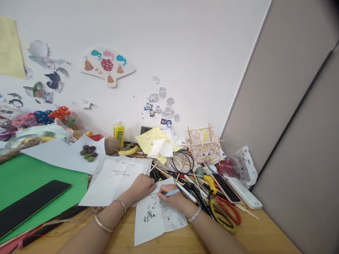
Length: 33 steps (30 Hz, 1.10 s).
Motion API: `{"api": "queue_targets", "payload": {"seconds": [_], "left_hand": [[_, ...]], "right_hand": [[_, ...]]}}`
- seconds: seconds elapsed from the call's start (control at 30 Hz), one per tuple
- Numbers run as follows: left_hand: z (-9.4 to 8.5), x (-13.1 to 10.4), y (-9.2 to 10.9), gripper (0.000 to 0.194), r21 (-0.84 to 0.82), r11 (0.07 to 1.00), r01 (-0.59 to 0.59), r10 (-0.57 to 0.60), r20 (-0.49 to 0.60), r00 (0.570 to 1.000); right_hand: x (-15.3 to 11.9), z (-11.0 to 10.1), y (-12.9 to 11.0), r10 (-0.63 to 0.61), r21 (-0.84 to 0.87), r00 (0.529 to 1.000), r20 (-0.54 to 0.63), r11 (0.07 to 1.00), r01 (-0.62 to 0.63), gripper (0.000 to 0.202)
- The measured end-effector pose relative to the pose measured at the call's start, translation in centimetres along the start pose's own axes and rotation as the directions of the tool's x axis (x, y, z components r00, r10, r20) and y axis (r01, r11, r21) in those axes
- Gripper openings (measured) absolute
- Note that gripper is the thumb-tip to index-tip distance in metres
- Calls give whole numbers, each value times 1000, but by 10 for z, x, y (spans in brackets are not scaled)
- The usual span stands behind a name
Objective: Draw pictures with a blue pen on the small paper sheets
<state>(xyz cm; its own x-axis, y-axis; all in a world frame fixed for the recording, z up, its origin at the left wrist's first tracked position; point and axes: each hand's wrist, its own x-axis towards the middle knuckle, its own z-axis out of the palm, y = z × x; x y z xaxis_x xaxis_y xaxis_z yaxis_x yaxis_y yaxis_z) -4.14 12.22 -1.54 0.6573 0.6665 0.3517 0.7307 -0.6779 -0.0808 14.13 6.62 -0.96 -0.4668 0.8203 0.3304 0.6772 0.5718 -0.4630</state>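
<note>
My right hand is closed round a light-blue pen, its tip hidden by my fingers. Under that hand lies a white sheet with an ink drawing, handwriting near its top and crosshatched corners. My left hand rests palm down across the upper left of this sheet, fingers laid on the paper. It also overlaps a second white sheet, which has handwritten lines and a crosshatched border.
Right of the sheets lie markers, scissors, a phone and a white case. Behind stand a stick frame and a yellow bottle. To the left, a black tablet rests on green paper.
</note>
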Motion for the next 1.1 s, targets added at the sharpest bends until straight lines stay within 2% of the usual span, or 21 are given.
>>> {"api": "queue_targets", "payload": {"seconds": [1.1], "left_hand": [[0, 1, 0, 35, 10, 1000, -13, 13, -9, 1000]], "right_hand": [[1, -2, -3, 21, -30, 1000, 21, 999, -20, 17]]}}
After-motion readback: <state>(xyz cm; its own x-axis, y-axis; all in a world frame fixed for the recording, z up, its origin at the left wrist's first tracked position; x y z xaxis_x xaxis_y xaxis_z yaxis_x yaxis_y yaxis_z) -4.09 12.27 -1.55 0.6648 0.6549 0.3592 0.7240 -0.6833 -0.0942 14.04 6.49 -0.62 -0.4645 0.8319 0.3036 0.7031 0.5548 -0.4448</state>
